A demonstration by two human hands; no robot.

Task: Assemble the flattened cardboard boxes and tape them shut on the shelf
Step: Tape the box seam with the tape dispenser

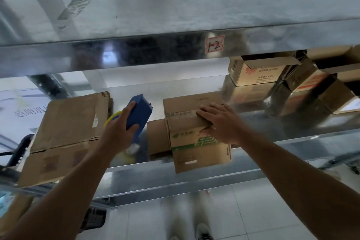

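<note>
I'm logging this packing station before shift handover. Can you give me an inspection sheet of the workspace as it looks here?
Surface: metal shelf, shiny; the work is near its front edge.
Job's things: cardboard box upright in the middle, top flaps folded down; blue tape dispenser left of it, off the box; flattened cardboard stacked at the left.
Clutter: open boxes piled at the back right.
Hands: left hand grips the dispenser; right hand presses flat on the box top.
Cables: nothing seen.
Surroundings: upper shelf with a handwritten label; tiled floor below.
</note>
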